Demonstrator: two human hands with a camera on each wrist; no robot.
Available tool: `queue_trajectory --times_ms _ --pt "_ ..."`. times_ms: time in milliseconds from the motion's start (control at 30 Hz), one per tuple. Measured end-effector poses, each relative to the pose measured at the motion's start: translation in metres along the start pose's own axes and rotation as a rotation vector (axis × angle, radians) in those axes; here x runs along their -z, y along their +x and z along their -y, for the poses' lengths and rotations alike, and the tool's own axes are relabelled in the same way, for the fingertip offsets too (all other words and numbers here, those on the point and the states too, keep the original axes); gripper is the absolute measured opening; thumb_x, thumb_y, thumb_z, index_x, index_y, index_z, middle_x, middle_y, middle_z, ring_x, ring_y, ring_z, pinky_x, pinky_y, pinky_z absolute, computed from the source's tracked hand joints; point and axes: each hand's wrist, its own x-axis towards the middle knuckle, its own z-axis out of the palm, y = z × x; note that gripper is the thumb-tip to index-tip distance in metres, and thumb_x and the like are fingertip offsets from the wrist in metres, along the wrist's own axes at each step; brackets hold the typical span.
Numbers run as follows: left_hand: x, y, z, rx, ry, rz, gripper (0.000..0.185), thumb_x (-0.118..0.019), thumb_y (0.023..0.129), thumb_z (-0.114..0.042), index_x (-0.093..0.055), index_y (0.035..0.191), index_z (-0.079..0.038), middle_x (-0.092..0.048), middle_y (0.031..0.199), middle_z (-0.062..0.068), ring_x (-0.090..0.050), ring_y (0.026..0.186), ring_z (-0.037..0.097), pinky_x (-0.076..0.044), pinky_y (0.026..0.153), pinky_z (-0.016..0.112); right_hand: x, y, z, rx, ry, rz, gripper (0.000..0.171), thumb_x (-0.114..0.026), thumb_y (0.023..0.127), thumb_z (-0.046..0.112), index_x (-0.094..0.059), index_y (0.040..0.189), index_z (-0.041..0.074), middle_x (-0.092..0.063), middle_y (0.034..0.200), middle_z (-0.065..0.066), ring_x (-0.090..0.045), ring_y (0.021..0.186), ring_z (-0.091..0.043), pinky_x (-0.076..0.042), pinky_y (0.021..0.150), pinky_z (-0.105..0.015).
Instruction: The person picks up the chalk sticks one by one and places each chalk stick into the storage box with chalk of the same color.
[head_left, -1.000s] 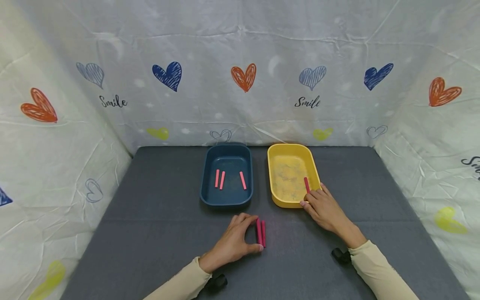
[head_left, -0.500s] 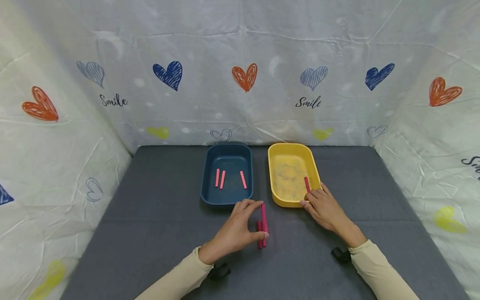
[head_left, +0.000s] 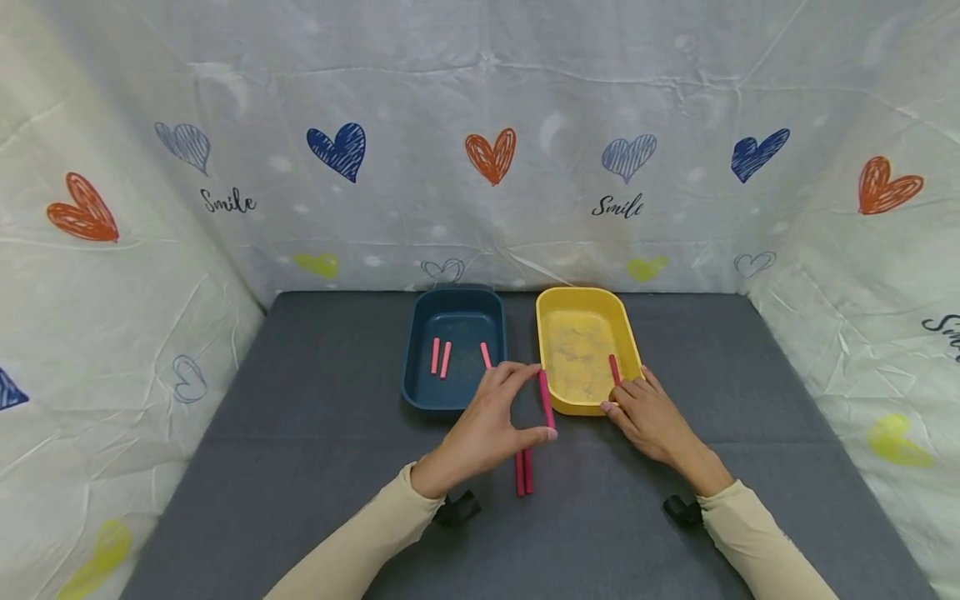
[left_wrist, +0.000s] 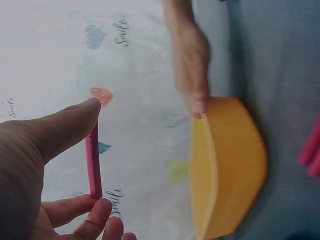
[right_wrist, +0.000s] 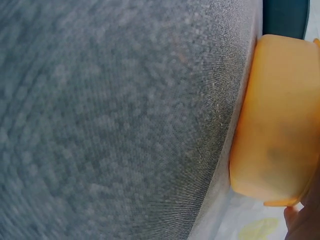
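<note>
My left hand [head_left: 480, 425] pinches a dark pink stick [head_left: 547, 400] by its two ends, thumb at one end and fingertips at the other. The stick [left_wrist: 93, 162] is raised near the front left corner of the yellow tray [head_left: 558, 398]. My right hand [head_left: 656, 421] grips that tray's near right corner, fingers over the rim. Inside the tray a dark red stick [head_left: 614, 368] leans by the right wall, its lower end hidden by those fingers. Two more dark pink sticks [head_left: 519, 477] lie side by side on the table, partly behind my left thumb.
Left of the yellow tray stands a dark blue tray [head_left: 417, 367] with three light pink sticks [head_left: 446, 360]; my left hand covers part of the right one. A grey cloth [head_left: 315, 467] covers the table. White printed sheets [head_left: 405, 192] hang behind and at both sides.
My left hand has picked up one dark pink stick from the table and carried it forward and right toward the yellow tray. The right hand has stayed on the tray.
</note>
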Motion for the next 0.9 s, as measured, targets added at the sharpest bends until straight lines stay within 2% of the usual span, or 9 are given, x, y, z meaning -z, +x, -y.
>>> queue_trajectory --times_ms 233,467,567,767,900 --pt "0.001 0.022 -0.021 -0.080 0.007 -0.033 0.082 -0.083 0.077 -0.041 -0.044 0.147 -0.021 -0.046 0.136 0.000 -0.041 0.122 0.016 -0.052 0.096 0.037 -0.002 -0.002 0.000 0.010 -0.002 -0.028 0.019 -0.057 0.099 0.031 -0.059 0.087 0.016 -0.057 0.083 0.000 -0.059 0.093 -0.025 -0.026 0.114 -0.061" --pt "-0.006 0.046 -0.024 -0.090 0.013 -0.048 0.080 -0.083 0.078 -0.039 -0.045 0.146 -0.019 -0.047 0.137 0.001 -0.041 0.119 0.018 -0.052 0.088 0.032 -0.003 0.000 0.000 0.011 -0.009 -0.022 0.018 -0.057 0.099 0.030 -0.059 0.088 0.016 -0.058 0.084 -0.001 -0.059 0.095 -0.024 -0.026 0.115 -0.060" --pt "-0.009 0.056 -0.023 -0.073 0.019 -0.029 0.080 -0.082 0.078 -0.040 -0.045 0.146 -0.019 -0.047 0.138 0.002 -0.042 0.121 0.019 -0.052 0.091 0.034 -0.002 0.000 0.001 0.005 -0.007 -0.015 0.018 -0.057 0.099 0.030 -0.059 0.089 0.015 -0.058 0.083 -0.001 -0.059 0.094 -0.024 -0.025 0.116 -0.060" --pt "-0.019 0.077 -0.016 -0.076 0.057 0.053 0.081 -0.080 0.080 -0.042 -0.043 0.148 -0.017 -0.047 0.140 0.004 -0.044 0.124 0.021 -0.049 0.101 0.038 -0.001 0.000 0.001 0.004 -0.007 -0.020 0.018 -0.058 0.099 0.029 -0.059 0.088 0.014 -0.058 0.083 -0.001 -0.059 0.094 -0.025 -0.026 0.116 -0.060" --pt "-0.027 0.090 -0.010 -0.056 0.069 0.074 0.083 -0.080 0.080 -0.043 -0.042 0.148 -0.016 -0.047 0.141 0.006 -0.045 0.125 0.022 -0.047 0.104 0.038 -0.002 0.000 0.000 0.007 -0.010 -0.027 0.019 -0.057 0.099 0.029 -0.059 0.087 0.014 -0.058 0.083 -0.001 -0.059 0.095 -0.026 -0.026 0.115 -0.059"
